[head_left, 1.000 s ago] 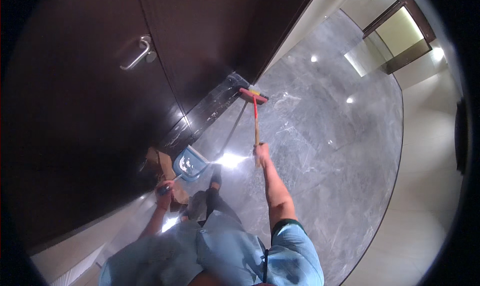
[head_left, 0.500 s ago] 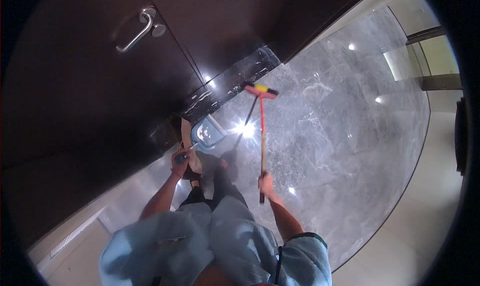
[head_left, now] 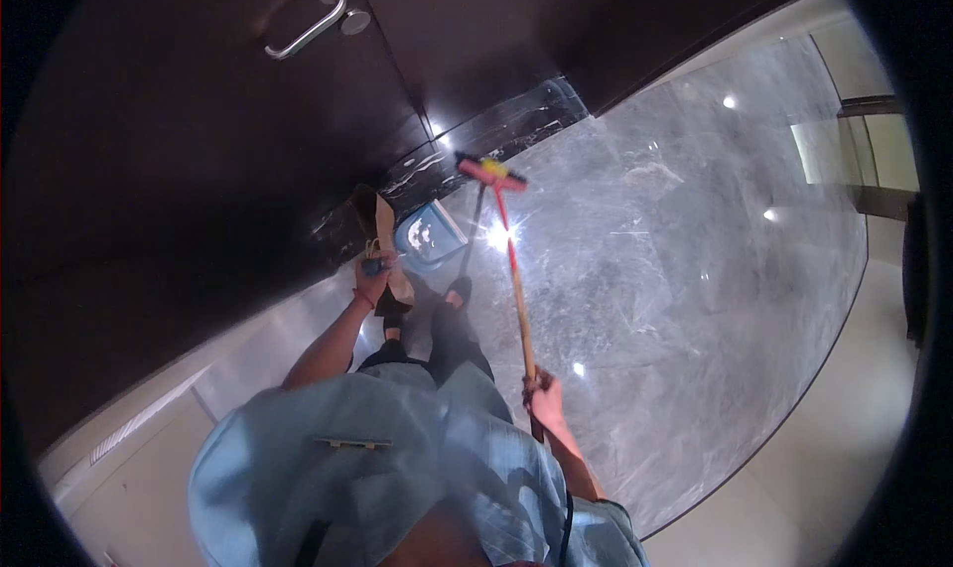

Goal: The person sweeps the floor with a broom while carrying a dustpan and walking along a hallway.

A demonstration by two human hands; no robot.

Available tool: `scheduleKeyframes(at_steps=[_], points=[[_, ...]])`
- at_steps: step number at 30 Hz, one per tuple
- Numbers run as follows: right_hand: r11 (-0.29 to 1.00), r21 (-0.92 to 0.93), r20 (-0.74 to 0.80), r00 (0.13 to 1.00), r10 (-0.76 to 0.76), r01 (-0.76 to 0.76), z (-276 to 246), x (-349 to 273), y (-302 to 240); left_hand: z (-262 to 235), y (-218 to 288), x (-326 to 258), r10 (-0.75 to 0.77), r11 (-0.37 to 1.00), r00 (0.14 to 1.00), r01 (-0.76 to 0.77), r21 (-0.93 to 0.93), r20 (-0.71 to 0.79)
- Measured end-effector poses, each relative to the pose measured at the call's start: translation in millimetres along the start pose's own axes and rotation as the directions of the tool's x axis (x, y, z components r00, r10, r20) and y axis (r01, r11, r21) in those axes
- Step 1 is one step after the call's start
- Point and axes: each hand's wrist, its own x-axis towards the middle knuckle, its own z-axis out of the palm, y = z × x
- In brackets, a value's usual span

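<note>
Broom [head_left: 513,269] with the red head and orange stick stands tilted in front of me, bristles down on the grey marble floor [head_left: 695,269] just short of the black threshold strip [head_left: 496,130], my right hand [head_left: 543,393] wrapped tight round its upper end. My left hand [head_left: 372,274] is closed on the handle of the blue dustpan [head_left: 429,237], which sits just left of the broom head; I see no pile in it, so I judge sweeping unfinished. Dark door [head_left: 199,150] hems my left, while open floor spreads right.
</note>
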Motion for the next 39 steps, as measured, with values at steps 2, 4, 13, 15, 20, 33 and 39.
scheduleKeyframes(at_steps=[2, 4, 13, 15, 20, 33, 39], points=[[0.978, -0.153, -0.047, 0.988, -0.148, 0.14, 14, 49, -40, -14, -9, 0, 0.056, 0.992, 0.998, -0.052, 0.116, -0.026], [0.957, -0.165, -0.125, 0.958, -0.259, 0.237, 22, 115, -62, -32, -30, 5, 0.116, 0.967, 0.993, -0.107, 0.232, -0.029], [0.763, -0.611, -0.177, 0.902, -0.394, 0.213, 63, 274, -160, -39, -51, 5, 0.108, 0.983, 0.994, -0.103, 0.155, -0.023], [0.467, -0.795, 0.09, 0.836, -0.541, 0.388, 47, 273, -100, -27, -45, 14, 0.09, 0.977, 0.996, -0.092, 0.194, 0.017], [0.681, -0.719, 0.04, 0.986, -0.164, 0.143, 23, 138, 23, -45, -43, 7, 0.008, 0.994, 0.999, -0.002, 0.105, -0.049], [0.991, 0.115, -0.263, 0.96, 0.101, -0.073, -28, 16, 76, -73, -91, 49, 0.251, 0.82, 0.965, -0.252, 0.514, 0.072], [0.97, -0.199, -0.528, 0.818, -0.227, 0.141, -106, 207, 15, -85, -90, 71, 0.177, 0.94, 0.982, -0.188, 0.285, 0.063]])
